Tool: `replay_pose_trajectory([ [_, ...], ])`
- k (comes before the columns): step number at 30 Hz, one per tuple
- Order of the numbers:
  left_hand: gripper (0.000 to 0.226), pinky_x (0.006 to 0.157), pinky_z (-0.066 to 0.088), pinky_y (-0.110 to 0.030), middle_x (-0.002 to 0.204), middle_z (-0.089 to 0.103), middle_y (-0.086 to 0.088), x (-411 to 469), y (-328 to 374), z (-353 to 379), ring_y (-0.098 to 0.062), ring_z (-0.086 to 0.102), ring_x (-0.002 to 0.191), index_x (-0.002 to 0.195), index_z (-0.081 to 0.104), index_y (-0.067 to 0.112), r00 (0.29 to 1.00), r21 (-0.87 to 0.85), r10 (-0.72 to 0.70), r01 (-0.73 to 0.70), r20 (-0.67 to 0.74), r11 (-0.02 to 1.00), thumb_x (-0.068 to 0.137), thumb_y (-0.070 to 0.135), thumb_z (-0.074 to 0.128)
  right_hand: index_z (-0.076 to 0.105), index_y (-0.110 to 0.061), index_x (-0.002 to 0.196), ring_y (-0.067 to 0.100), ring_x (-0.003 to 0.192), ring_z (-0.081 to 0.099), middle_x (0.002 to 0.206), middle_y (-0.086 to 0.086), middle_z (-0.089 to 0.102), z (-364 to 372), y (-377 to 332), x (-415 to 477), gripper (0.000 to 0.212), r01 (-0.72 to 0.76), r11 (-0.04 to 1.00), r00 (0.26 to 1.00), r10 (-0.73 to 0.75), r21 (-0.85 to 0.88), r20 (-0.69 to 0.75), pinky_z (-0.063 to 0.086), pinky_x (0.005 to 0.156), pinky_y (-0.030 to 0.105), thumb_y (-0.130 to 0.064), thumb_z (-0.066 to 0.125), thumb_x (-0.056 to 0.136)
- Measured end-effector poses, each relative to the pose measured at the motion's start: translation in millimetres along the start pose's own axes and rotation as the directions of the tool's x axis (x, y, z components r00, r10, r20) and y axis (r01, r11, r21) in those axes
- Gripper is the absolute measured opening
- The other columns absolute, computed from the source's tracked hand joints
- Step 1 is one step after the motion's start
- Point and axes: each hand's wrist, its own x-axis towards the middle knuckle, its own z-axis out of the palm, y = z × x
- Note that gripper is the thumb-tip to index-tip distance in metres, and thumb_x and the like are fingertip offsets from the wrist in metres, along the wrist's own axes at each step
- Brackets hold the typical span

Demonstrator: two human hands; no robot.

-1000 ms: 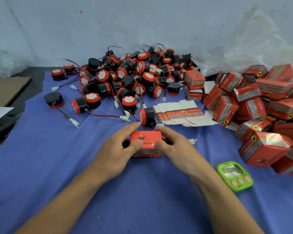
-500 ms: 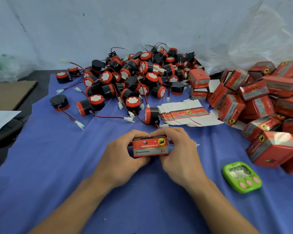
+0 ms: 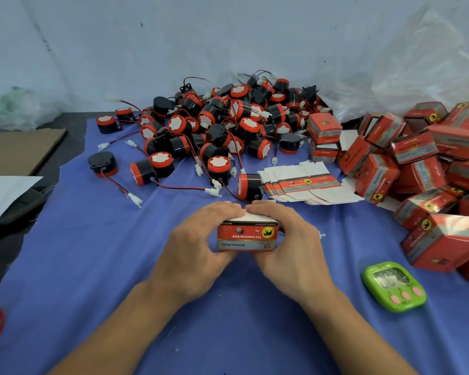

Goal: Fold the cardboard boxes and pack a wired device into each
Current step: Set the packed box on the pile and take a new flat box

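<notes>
Box (image 3: pixel 247 236) lay clasped between both hands above the blue cloth (image 3: pixel 92 253) that covered the worktop (image 3: pixel 73 124), in front of the person and near the middle. The left hand (image 3: pixel 198 250) gripped its left end and the right hand (image 3: pixel 290 253) its right end, so both ends were hidden. The fingers (image 3: pixel 228 209) of each hand curled over the top and met, tip to tip, on the white flap (image 3: pixel 257 218). Both thumbs (image 3: pixel 225 255) pressed the lower front edge. Whether the box touched the cloth could not be told.

Its long axis ran left to right across the view, about level. The red printed face pointed toward the camera, with the lettering upside down and a yellow badge (image 3: pixel 267 233) at the right end of that face. The white flap faced up, sloping away.

Just beyond the fingers lay one device (image 3: pixel 249 186) on its side. Behind it spread the heap of devices (image 3: pixel 222 123), black and red, wires tangled. A fanned stack of blanks (image 3: pixel 303 185) lay just right of that device, and a pile of folded boxes (image 3: pixel 431 163) filled the right side. A green timer (image 3: pixel 393 286) lay on the cloth near the right forearm, apart from it.
</notes>
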Motion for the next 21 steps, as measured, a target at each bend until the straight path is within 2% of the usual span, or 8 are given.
replay_pose_trajectory([
  [4,0.079,0.089,0.046,-0.005,0.125,0.064,0.035,-2,0,0,0.01,0.063,0.114,0.13,0.05,0.056,0.988,-0.048,-0.152,0.152,0.011,0.987,0.072,0.022,0.092,0.068,-0.037,0.112,-0.002,0.107,0.064,0.109,-0.029,0.068,-8,-2,2,0.047,0.013,0.996,0.997,-0.006,-0.087,0.079,0.048,0.088,0.011,-0.019,0.075,0.069],
  [7,0.092,0.093,0.045,-0.005,0.132,0.062,0.034,-4,-3,2,0.012,0.061,0.117,0.14,0.042,0.057,0.975,-0.1,-0.221,0.216,-0.035,0.971,0.074,0.017,0.092,0.072,-0.035,0.093,-0.003,0.075,0.068,0.082,-0.027,0.072,-19,-6,1,0.028,-0.217,0.97,0.948,0.236,-0.11,0.214,0.05,0.062,0.013,-0.042,0.079,0.067],
  [9,0.087,0.094,0.049,-0.011,0.132,0.064,0.031,0,-8,1,0.01,0.06,0.12,0.144,0.04,0.055,0.956,-0.185,-0.284,0.266,-0.076,0.946,0.081,0.018,0.087,0.075,-0.028,0.081,0.002,0.059,0.064,0.068,-0.019,0.072,-30,-4,2,0.025,-0.449,0.893,0.876,0.448,-0.035,0.179,0.048,0.052,0.018,-0.047,0.079,0.064],
  [12,0.072,0.096,0.049,-0.023,0.124,0.069,0.028,8,-18,-2,0.007,0.063,0.118,0.142,0.043,0.055,0.926,-0.243,-0.369,0.341,-0.081,0.908,0.091,0.018,0.078,0.077,-0.016,0.086,0.01,0.066,0.067,0.078,0.0,0.075,-65,-1,22,0.012,-0.632,0.601,0.759,0.607,0.489,0.235,0.053,0.058,0.017,-0.026,0.081,0.08],
  [15,0.074,0.098,0.051,-0.032,0.11,0.075,0.023,12,-28,-5,0.001,0.069,0.109,0.134,0.045,0.064,0.874,-0.227,-0.473,0.441,-0.11,0.868,0.094,0.009,0.073,0.067,0.002,0.116,0.027,0.103,0.072,0.111,0.016,0.072,-116,3,56,0.052,-0.315,0.107,0.776,0.602,0.943,0.19,0.063,0.08,0.033,-0.03,0.076,0.076],
  [17,0.074,0.098,0.053,-0.038,0.103,0.075,0.025,13,-32,-6,-0.001,0.07,0.106,0.134,0.042,0.066,0.832,-0.191,-0.542,0.517,-0.119,0.835,0.095,0.011,0.072,0.052,0.006,0.13,0.036,0.119,0.066,0.129,0.024,0.061,-137,3,74,0.071,-0.242,-0.038,0.816,0.534,0.97,0.224,0.06,0.094,0.041,-0.036,0.073,0.077],
  [18,0.074,0.096,0.054,-0.039,0.1,0.075,0.027,13,-33,-7,0.0,0.069,0.104,0.134,0.041,0.066,0.819,-0.17,-0.563,0.542,-0.115,0.823,0.094,0.011,0.072,0.05,0.007,0.133,0.037,0.121,0.066,0.135,0.024,0.059,-139,2,79,0.071,-0.337,0.025,0.82,0.499,0.941,0.28,0.06,0.095,0.041,-0.033,0.072,0.079],
  [21,0.074,0.085,0.052,-0.032,0.095,0.074,0.031,12,-31,-5,0.001,0.07,0.1,0.139,0.042,0.058,0.819,-0.117,-0.567,0.557,-0.092,0.822,0.093,0.009,0.072,0.068,-0.005,0.125,0.023,0.111,0.073,0.125,0.013,0.072,-121,3,81,0.037,-0.588,0.475,0.79,0.51,0.655,0.34,0.062,0.084,0.03,-0.013,0.074,0.089],
])
